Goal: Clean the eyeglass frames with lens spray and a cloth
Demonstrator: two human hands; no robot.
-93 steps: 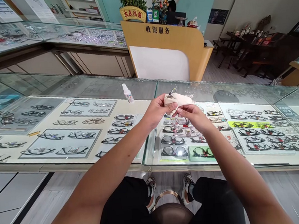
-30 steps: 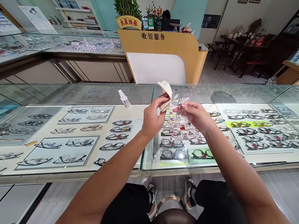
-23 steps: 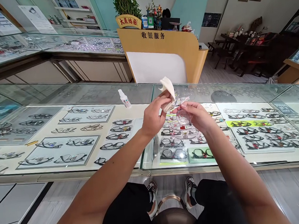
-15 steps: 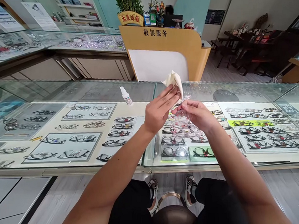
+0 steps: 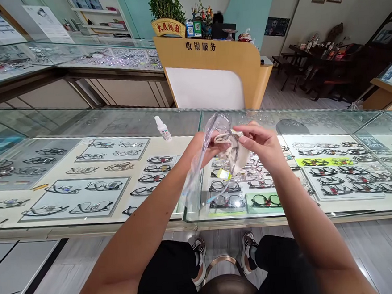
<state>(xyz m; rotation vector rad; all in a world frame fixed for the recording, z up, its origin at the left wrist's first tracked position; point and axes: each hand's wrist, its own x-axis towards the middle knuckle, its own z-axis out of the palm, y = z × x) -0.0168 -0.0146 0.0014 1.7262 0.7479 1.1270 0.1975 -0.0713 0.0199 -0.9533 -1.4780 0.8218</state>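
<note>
A pair of clear-framed glasses (image 5: pixel 221 122) is held up above the glass counter, its temples hanging down toward me, with a yellow-green and white tag (image 5: pixel 224 174) near one of them. My left hand (image 5: pixel 207 148) is closed on a cream cloth (image 5: pixel 239 157) pressed against the glasses. From the right, my right hand (image 5: pixel 261 143) pinches the glasses near the middle of the frame. The cloth hangs between both hands and hides part of the lenses. Left of the hands, a white spray bottle (image 5: pixel 163 128) stands on the counter.
Below the hands, a glass display case (image 5: pixel 194 216) shows rows of glasses, some on a green card (image 5: pixel 263 201). A wooden cashier desk (image 5: pixel 206 56) with a plant (image 5: pixel 166 5) stands beyond. A round stool (image 5: pixel 228 290) is between my legs.
The glasses have turned, so their temples now point down toward me. The cloth has come down from above my left fingers to between the hands, and my left hand has turned over.
</note>
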